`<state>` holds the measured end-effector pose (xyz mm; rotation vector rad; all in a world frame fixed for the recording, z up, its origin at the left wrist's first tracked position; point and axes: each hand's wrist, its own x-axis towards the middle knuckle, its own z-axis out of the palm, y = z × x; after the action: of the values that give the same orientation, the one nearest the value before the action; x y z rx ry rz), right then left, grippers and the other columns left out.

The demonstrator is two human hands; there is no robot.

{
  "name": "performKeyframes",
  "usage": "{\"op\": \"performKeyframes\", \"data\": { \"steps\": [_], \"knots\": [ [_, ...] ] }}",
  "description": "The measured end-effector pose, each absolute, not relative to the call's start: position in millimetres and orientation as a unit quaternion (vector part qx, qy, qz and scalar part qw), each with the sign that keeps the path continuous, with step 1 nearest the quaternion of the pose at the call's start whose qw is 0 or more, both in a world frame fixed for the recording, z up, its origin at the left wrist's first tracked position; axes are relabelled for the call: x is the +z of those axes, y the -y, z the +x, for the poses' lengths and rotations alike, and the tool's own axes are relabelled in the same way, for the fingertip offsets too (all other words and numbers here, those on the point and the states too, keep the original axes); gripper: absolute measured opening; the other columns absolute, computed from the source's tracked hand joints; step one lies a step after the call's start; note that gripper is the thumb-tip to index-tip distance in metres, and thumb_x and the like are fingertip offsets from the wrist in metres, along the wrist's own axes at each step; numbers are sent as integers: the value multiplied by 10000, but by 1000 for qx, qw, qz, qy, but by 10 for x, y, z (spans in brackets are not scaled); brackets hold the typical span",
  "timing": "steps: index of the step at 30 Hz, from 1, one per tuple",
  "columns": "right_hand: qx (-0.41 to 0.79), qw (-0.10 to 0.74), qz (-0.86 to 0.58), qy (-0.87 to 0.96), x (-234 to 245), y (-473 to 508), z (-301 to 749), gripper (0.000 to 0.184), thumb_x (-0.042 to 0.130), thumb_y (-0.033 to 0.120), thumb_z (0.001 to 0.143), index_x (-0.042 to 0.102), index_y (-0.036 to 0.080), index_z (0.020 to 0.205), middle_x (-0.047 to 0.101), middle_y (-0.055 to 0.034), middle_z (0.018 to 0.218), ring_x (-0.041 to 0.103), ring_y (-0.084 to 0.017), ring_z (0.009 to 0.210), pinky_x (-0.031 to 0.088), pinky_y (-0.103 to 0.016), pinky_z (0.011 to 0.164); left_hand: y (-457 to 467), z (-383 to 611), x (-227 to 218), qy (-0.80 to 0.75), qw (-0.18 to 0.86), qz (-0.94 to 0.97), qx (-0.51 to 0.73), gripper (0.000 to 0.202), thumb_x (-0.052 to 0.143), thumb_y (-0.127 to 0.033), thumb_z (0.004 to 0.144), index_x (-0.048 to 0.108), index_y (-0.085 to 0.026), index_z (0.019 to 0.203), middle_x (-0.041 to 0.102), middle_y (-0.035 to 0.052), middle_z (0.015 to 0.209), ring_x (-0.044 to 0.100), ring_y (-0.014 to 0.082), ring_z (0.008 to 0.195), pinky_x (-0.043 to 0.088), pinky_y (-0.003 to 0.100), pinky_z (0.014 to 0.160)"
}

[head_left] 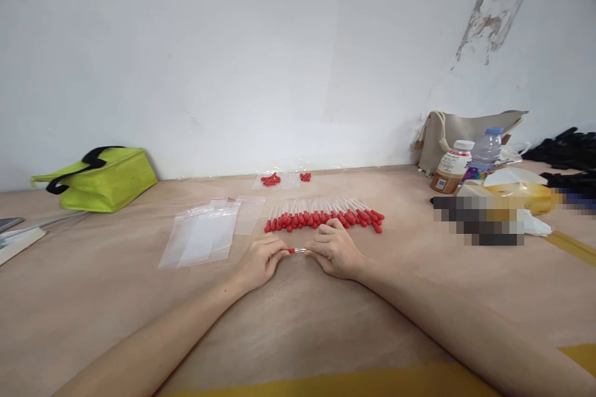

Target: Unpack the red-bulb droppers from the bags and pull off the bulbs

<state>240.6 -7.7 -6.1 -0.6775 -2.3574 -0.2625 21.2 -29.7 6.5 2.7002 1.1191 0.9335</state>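
Between my hands lies one dropper (299, 250), a clear thin tube with a red rubber bulb, held level just above or on the table. My left hand (263, 262) pinches its red bulb end. My right hand (337, 252) pinches the clear tube from the other side, hiding the rest of it. Just beyond my fingers, a row of several similar red-bulbed droppers (321, 217) spreads sideways, bulbs towards me. Farther back are loose red bulbs (270, 180), bare clear tubes (291, 180) and a small second group of red bulbs (305, 177).
Clear zip bags (205, 236) lie flat left of the droppers. A lime-green bag (109, 180) stands at far left. On the right are a drink bottle (451, 167), a water bottle (487, 152), a beige bag (433, 136) and a tissue pack (521, 189). The wall (279, 62) closes the back.
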Motion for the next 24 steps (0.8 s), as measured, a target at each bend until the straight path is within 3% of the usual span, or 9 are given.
{"op": "performKeyframes", "data": {
  "steps": [9, 12, 16, 24],
  "knots": [
    [-70, 377, -332, 862, -97, 57, 2493, 245, 453, 329, 867, 667, 231, 933, 667, -16, 727, 524, -107, 649, 235, -292, 665, 181, 26, 35, -479, 31, 773, 416, 225, 456, -300, 851, 632, -199, 948, 599, 47, 889, 568, 155, 765, 457, 260, 640],
    [-59, 397, -357, 844, -86, 72, 2461, 226, 454, 262, 862, 659, 220, 948, 654, -9, 689, 529, -97, 621, 233, -279, 656, 139, -100, 82, -533, -5, 741, 408, 282, 425, -284, 842, 613, -177, 1024, 544, 66, 924, 556, 147, 716, 449, 244, 547],
    [-67, 394, -375, 836, -52, 99, 2436, 206, 450, 187, 841, 641, 172, 917, 635, -17, 645, 526, -113, 627, 236, -267, 638, 142, -252, 150, -546, -33, 748, 376, 299, 423, -241, 816, 560, -168, 1071, 541, 46, 863, 549, 137, 676, 450, 240, 560],
    [-205, 346, -343, 849, -97, 53, 2361, 213, 446, 159, 813, 544, 151, 624, 592, -17, 589, 465, -114, 598, 226, -286, 654, 191, -236, 109, -525, -20, 795, 304, 108, 475, -253, 785, 567, -196, 796, 570, 17, 833, 575, 146, 730, 463, 250, 644]
  ]
}}
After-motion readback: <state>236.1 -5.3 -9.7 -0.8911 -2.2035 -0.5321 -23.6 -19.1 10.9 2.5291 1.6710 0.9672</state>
